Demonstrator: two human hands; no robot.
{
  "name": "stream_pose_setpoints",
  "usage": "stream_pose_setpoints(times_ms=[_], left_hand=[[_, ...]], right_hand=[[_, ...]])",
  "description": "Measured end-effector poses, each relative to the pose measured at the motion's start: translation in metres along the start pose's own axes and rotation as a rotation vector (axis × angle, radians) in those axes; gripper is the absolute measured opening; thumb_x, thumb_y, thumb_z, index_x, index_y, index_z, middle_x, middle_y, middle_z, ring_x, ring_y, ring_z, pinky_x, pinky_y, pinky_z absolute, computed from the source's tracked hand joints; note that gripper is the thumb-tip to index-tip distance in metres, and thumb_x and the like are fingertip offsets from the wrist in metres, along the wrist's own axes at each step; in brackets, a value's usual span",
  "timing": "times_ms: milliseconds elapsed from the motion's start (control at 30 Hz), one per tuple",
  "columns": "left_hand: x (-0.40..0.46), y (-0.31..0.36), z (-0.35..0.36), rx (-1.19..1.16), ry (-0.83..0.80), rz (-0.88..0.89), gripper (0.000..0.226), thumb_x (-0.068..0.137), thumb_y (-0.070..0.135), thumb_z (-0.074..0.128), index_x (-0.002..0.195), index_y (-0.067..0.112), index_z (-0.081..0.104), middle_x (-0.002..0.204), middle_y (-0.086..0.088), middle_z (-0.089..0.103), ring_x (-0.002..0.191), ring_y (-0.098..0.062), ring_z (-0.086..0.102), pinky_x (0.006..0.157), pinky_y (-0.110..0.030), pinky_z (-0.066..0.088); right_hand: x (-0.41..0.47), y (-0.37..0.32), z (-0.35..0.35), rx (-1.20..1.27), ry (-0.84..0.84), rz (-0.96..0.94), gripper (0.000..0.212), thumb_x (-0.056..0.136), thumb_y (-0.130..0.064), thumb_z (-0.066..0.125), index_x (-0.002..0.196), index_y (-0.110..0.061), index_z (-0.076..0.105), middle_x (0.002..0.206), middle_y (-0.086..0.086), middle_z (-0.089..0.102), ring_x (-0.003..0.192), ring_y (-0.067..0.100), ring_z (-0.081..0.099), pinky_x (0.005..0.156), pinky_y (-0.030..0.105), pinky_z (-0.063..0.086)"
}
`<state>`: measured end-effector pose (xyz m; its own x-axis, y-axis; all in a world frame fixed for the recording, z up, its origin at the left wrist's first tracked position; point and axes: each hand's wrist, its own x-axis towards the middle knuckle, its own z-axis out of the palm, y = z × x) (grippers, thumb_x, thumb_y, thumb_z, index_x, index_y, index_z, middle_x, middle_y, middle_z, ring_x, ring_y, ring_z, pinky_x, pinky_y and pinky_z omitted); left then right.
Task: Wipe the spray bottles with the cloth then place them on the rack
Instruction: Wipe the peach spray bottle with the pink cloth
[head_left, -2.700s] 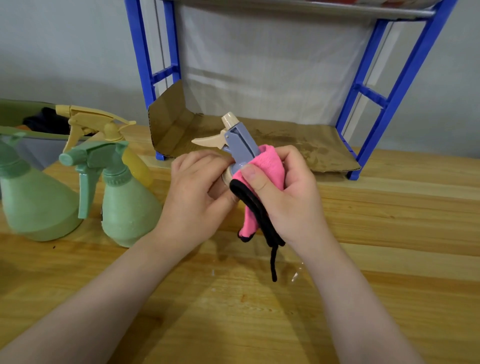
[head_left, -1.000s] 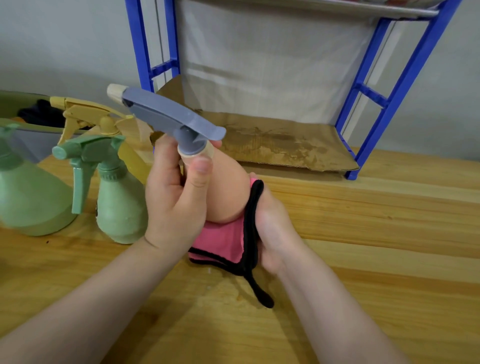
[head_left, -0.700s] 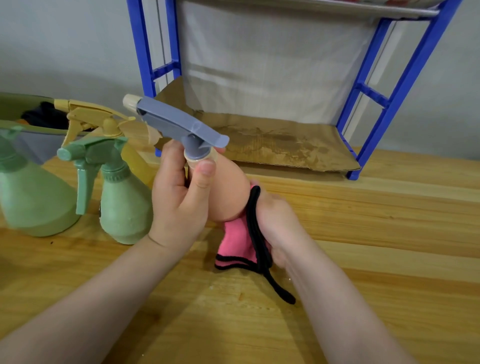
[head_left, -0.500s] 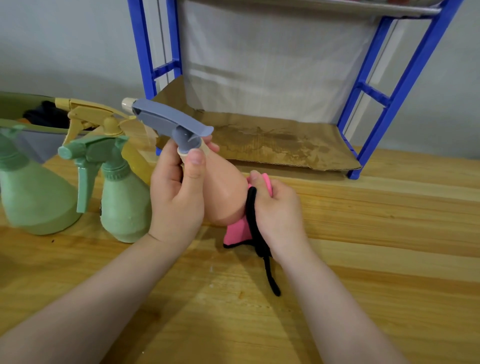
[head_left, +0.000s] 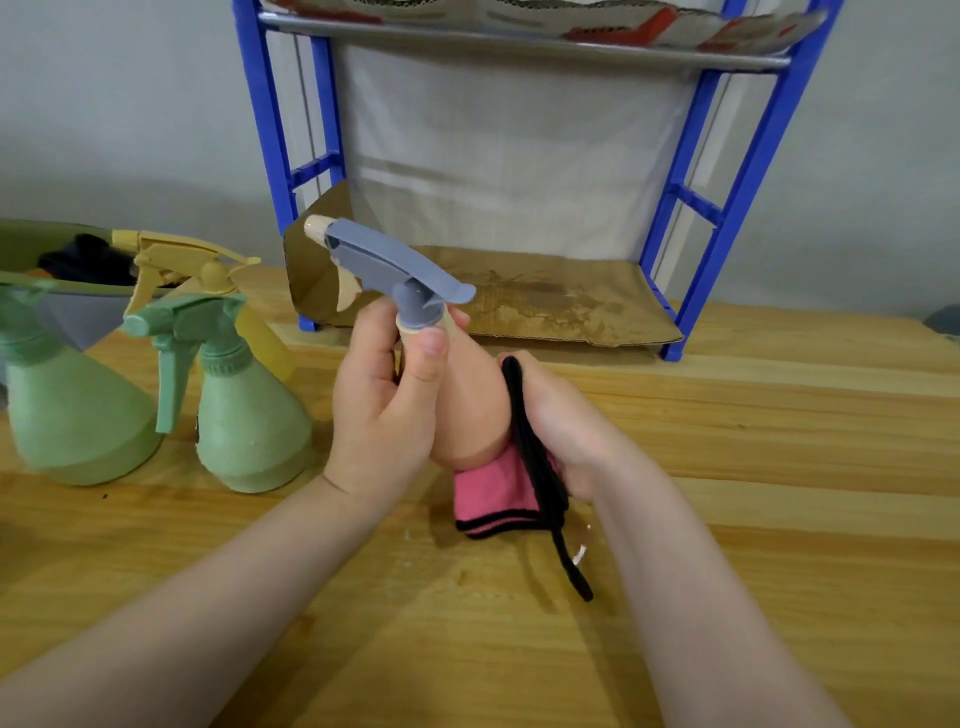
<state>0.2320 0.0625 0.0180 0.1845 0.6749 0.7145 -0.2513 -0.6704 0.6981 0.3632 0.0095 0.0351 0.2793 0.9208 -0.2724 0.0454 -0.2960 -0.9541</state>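
My left hand (head_left: 382, 410) grips the neck of a peach spray bottle (head_left: 467, 410) with a grey trigger head, held tilted above the table. Against the bottle's right side and base, my right hand (head_left: 558, 423) holds a pink cloth (head_left: 496, 493) with black edging; a black strap dangles below it. Two green spray bottles (head_left: 249, 410) (head_left: 67, 410) and a yellow one (head_left: 208, 280) stand on the table at the left. The blue rack (head_left: 727, 208) stands behind, its lower shelf lined with brown cardboard (head_left: 545, 306).
A green bin (head_left: 31, 244) with dark items sits at the far left behind the bottles. The wooden table (head_left: 779, 467) stretches to the right and front. The rack's upper shelf holds a patterned sheet.
The bottle has been turned from nozzle-up near the hands to tilted with the nozzle pointing left. My right hand with the cloth has slid from the trigger head down and along the bottle's body.
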Motion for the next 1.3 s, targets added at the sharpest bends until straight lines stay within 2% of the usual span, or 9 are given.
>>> stream_pose_setpoints(times_ms=[100, 233, 367, 533, 633, 833, 967, 1067, 1300], left_hand=[[0.001, 0.005, 0.008, 0.001, -0.037, 0.004, 0.052, 0.095, 0.057, 0.044, 0.112, 0.010, 0.058, 0.103, -0.005, 0.065, 0.099, -0.016, 0.062, 0.085, -0.032, 0.048], [0.001, 0.012, 0.027, 0.016, -0.134, -0.019, 0.028, 0.095, 0.059, 0.043, 0.107, 0.041, 0.061, 0.107, -0.011, 0.065, 0.103, -0.027, 0.061, 0.086, -0.049, 0.050], [0.008, 0.016, 0.055, 0.207, -0.311, 0.064, 0.033, 0.093, 0.050, 0.048, 0.103, 0.025, 0.067, 0.104, 0.001, 0.066, 0.105, -0.015, 0.057, 0.091, -0.040, 0.043], [0.012, 0.010, 0.096, 0.311, -0.425, 0.039, 0.049, 0.086, 0.052, 0.048, 0.099, 0.010, 0.070, 0.095, -0.004, 0.066, 0.098, -0.017, 0.053, 0.090, -0.041, 0.042], [0.016, 0.007, 0.118, 0.289, -0.449, -0.071, 0.059, 0.084, 0.059, 0.046, 0.098, 0.006, 0.067, 0.095, -0.008, 0.066, 0.099, -0.020, 0.053, 0.090, -0.040, 0.043], [0.019, -0.001, 0.164, 0.260, -0.429, -0.223, 0.036, 0.083, 0.053, 0.055, 0.086, 0.019, 0.065, 0.082, 0.005, 0.065, 0.080, -0.012, 0.058, 0.075, -0.036, 0.045], [0.020, -0.014, 0.184, 0.274, -0.415, -0.264, 0.032, 0.086, 0.052, 0.057, 0.090, 0.022, 0.066, 0.086, 0.004, 0.068, 0.085, -0.011, 0.061, 0.087, -0.043, 0.047], [0.020, -0.021, 0.195, 0.260, -0.417, -0.267, 0.026, 0.090, 0.044, 0.061, 0.092, 0.019, 0.067, 0.089, 0.002, 0.069, 0.085, -0.010, 0.060, 0.081, -0.038, 0.048], [0.012, -0.025, 0.206, 0.248, -0.459, -0.283, 0.022, 0.092, 0.039, 0.061, 0.092, 0.017, 0.068, 0.086, -0.003, 0.067, 0.082, -0.014, 0.059, 0.072, -0.029, 0.043]], right_hand=[[-0.009, -0.004, -0.013, -0.076, 0.033, 0.008, 0.040, 0.099, -0.043, 0.043, 0.078, -0.016, 0.064, 0.075, 0.004, 0.062, 0.071, 0.021, 0.057, 0.068, 0.031, 0.044], [-0.018, 0.007, -0.040, -0.215, 0.131, 0.006, 0.048, 0.097, -0.051, 0.043, 0.105, -0.015, 0.073, 0.097, 0.008, 0.075, 0.087, 0.024, 0.071, 0.084, 0.035, 0.057], [-0.037, 0.019, -0.073, -0.329, 0.265, -0.033, 0.046, 0.095, -0.050, 0.051, 0.080, -0.012, 0.072, 0.077, 0.009, 0.073, 0.072, 0.029, 0.068, 0.071, 0.036, 0.052], [-0.061, 0.030, -0.110, -0.278, 0.455, -0.145, 0.052, 0.102, -0.045, 0.043, 0.096, 0.001, 0.067, 0.086, 0.014, 0.071, 0.079, 0.029, 0.064, 0.070, 0.033, 0.046], [-0.078, 0.038, -0.131, -0.239, 0.542, -0.185, 0.043, 0.104, -0.044, 0.041, 0.093, -0.010, 0.066, 0.081, -0.006, 0.063, 0.076, 0.007, 0.057, 0.067, 0.019, 0.039], [-0.100, 0.057, -0.162, -0.099, 0.641, -0.156, 0.033, 0.101, -0.043, 0.049, 0.098, -0.015, 0.066, 0.076, -0.006, 0.066, 0.070, 0.005, 0.062, 0.065, 0.024, 0.045], [-0.117, 0.058, -0.169, 0.064, 0.563, -0.145, 0.019, 0.094, -0.016, 0.051, 0.109, -0.012, 0.060, 0.080, 0.012, 0.069, 0.056, 0.008, 0.069, 0.042, 0.013, 0.043], [-0.121, 0.060, -0.175, 0.106, 0.426, -0.144, 0.042, 0.075, -0.026, 0.051, 0.115, -0.014, 0.056, 0.088, 0.023, 0.067, 0.069, 0.032, 0.072, 0.048, 0.020, 0.049], [-0.126, 0.067, -0.180, -0.033, 0.340, -0.202, 0.051, 0.071, -0.015, 0.051, 0.121, -0.023, 0.051, 0.096, 0.027, 0.071, 0.086, 0.036, 0.073, 0.066, 0.030, 0.055]])
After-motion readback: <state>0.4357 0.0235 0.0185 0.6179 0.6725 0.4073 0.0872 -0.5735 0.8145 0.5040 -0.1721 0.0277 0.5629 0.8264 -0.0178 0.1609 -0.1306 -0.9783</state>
